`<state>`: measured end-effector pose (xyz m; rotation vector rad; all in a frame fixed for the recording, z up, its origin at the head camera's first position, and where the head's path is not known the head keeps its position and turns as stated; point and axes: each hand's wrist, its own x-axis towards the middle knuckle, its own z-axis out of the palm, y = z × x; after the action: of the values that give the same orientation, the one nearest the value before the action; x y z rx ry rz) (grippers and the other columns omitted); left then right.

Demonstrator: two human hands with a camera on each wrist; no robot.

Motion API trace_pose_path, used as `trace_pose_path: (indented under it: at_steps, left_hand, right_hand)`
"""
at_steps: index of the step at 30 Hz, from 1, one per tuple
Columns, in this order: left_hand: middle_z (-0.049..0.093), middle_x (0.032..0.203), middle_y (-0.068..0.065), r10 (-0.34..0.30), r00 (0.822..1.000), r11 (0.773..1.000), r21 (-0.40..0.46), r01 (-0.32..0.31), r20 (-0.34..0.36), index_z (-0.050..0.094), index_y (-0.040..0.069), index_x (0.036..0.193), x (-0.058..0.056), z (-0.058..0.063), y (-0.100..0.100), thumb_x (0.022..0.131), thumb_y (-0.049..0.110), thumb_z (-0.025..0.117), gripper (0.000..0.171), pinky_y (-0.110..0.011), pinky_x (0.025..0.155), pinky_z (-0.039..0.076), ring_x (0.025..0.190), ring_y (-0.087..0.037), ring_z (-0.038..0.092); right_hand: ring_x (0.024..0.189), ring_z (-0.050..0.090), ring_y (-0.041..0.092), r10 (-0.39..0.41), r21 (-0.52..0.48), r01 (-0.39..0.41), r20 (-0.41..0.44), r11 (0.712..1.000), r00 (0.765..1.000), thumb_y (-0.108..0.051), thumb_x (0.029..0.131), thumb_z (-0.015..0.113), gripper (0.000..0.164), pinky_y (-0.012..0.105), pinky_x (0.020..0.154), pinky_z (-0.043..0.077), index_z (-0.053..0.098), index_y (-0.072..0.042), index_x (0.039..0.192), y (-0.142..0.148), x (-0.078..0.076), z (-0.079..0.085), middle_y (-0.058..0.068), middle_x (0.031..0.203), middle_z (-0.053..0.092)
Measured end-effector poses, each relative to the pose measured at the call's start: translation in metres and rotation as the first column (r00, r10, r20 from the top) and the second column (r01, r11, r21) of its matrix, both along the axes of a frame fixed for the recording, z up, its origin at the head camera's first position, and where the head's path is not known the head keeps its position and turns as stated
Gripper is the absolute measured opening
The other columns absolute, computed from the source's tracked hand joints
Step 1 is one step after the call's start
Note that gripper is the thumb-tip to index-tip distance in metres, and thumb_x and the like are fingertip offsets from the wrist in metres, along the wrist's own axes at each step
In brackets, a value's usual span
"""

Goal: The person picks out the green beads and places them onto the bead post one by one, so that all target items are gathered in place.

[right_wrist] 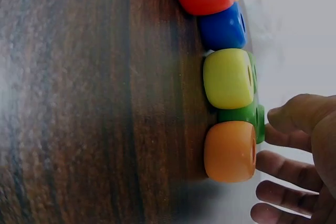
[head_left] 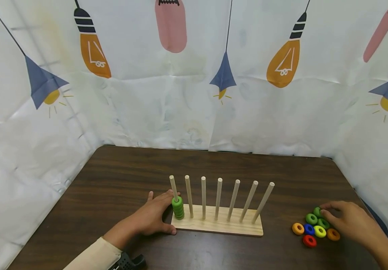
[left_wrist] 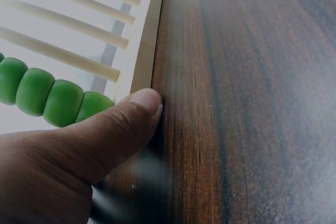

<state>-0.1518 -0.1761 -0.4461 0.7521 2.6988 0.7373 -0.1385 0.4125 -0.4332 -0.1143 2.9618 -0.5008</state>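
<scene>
A pale wooden board with several upright pegs (head_left: 219, 221) stands mid-table. On its leftmost peg is a stack of green rings (head_left: 178, 208), also seen as green beads (left_wrist: 64, 102) in the left wrist view. My left hand (head_left: 153, 213) grips the board's left end, thumb at the front edge and fingers reaching behind. At the right, my right hand (head_left: 352, 221) is at the farthest green ring (head_left: 317, 212) of a loose group, thumb and forefinger beside it. In the right wrist view, the other fingers (right_wrist: 289, 171) spread loosely behind an orange ring (right_wrist: 230, 151).
Near the right hand lie more green rings (head_left: 311, 218), a blue ring (head_left: 309, 229), a yellow ring (head_left: 320, 231), a red ring (head_left: 309, 241) and another orange ring (head_left: 297, 228). The dark wooden table (head_left: 129, 161) meets a printed white cloth (head_left: 140, 105) at the back and sides.
</scene>
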Motion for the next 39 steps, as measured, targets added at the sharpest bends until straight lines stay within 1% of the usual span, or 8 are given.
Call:
trace_pose_path:
  at_steps: [2,11,16,21,25,29,32,39]
  left_hand:
    - [0.034,0.162,-0.019,0.002,1.0,1.0,-0.001,-0.002,-0.001,0.043,0.006,0.156,0.0,0.0,0.0,0.075,0.044,0.092,0.102,-0.078,0.111,0.002,0.152,-0.038,0.025]
    - [0.036,0.161,-0.018,0.002,1.0,1.0,0.0,-0.002,-0.011,0.045,0.006,0.154,0.001,0.0,-0.001,0.074,0.044,0.092,0.1,-0.079,0.11,0.003,0.151,-0.038,0.026]
    - [0.037,0.161,-0.018,-0.001,1.0,1.0,0.001,0.001,-0.011,0.045,0.007,0.154,0.001,-0.001,-0.001,0.074,0.043,0.092,0.099,-0.079,0.11,0.003,0.151,-0.038,0.026]
    - [0.038,0.161,-0.016,-0.001,1.0,1.0,0.001,0.001,-0.01,0.045,0.007,0.154,0.001,-0.002,0.0,0.075,0.042,0.092,0.098,-0.078,0.11,0.003,0.151,-0.038,0.026]
    - [0.038,0.161,-0.016,-0.004,1.0,1.0,0.007,0.004,-0.008,0.045,0.007,0.154,0.0,-0.001,0.0,0.074,0.042,0.092,0.099,-0.079,0.11,0.003,0.151,-0.038,0.025]
    - [0.038,0.16,-0.016,-0.004,1.0,1.0,0.008,0.004,-0.009,0.045,0.006,0.154,0.001,-0.001,0.0,0.074,0.042,0.092,0.099,-0.079,0.11,0.003,0.151,-0.038,0.026]
    - [0.038,0.161,-0.015,0.0,1.0,1.0,0.004,0.0,-0.004,0.045,0.007,0.154,0.0,-0.001,0.001,0.075,0.041,0.092,0.099,-0.079,0.11,0.003,0.151,-0.038,0.025]
    - [0.037,0.161,-0.014,0.003,1.0,1.0,-0.007,-0.003,-0.007,0.044,0.008,0.155,0.0,-0.002,0.001,0.075,0.042,0.092,0.099,-0.078,0.11,0.003,0.152,-0.037,0.025]
  right_hand:
    - [0.099,0.066,0.049,-0.001,-0.001,0.001,-0.003,1.0,1.0,-0.032,0.099,0.069,0.032,0.06,0.072,0.054,0.075,-0.003,0.111,0.0,0.0,-0.001,0.023,0.11,0.071]
    - [0.095,0.068,0.043,0.004,-0.003,-0.004,-0.03,1.0,1.0,-0.033,0.098,0.07,0.033,0.057,0.07,0.055,0.074,-0.004,0.114,-0.001,0.0,-0.003,0.022,0.109,0.071]
    - [0.088,0.069,0.03,0.018,-0.002,-0.018,-0.048,1.0,0.999,-0.032,0.098,0.071,0.032,0.053,0.067,0.055,0.073,-0.005,0.115,-0.002,-0.003,-0.004,0.016,0.105,0.073]
    - [0.077,0.06,0.017,0.005,0.006,-0.004,-0.014,1.0,1.0,-0.041,0.099,0.067,0.041,0.043,0.061,0.052,0.072,-0.006,0.118,-0.006,-0.006,-0.001,0.01,0.1,0.073]
    - [0.081,0.065,0.024,0.003,0.009,-0.003,0.004,1.0,1.0,-0.049,0.098,0.067,0.049,0.046,0.062,0.053,0.072,-0.006,0.12,-0.007,-0.009,0.001,0.014,0.103,0.073]
    - [0.088,0.069,0.034,0.007,0.023,-0.007,0.009,1.0,1.0,-0.051,0.096,0.068,0.052,0.051,0.062,0.054,0.071,-0.006,0.121,-0.007,-0.011,0.001,0.021,0.107,0.072]
    - [0.089,0.069,0.036,0.006,0.03,-0.006,0.011,1.0,1.0,-0.05,0.096,0.068,0.051,0.051,0.062,0.054,0.07,-0.005,0.121,-0.008,-0.013,0.0,0.022,0.107,0.071]
    - [0.095,0.067,0.042,0.024,0.003,-0.023,-0.056,1.0,0.998,-0.042,0.094,0.074,0.045,0.052,0.063,0.055,0.071,-0.005,0.121,-0.018,-0.011,0.008,0.021,0.109,0.07]
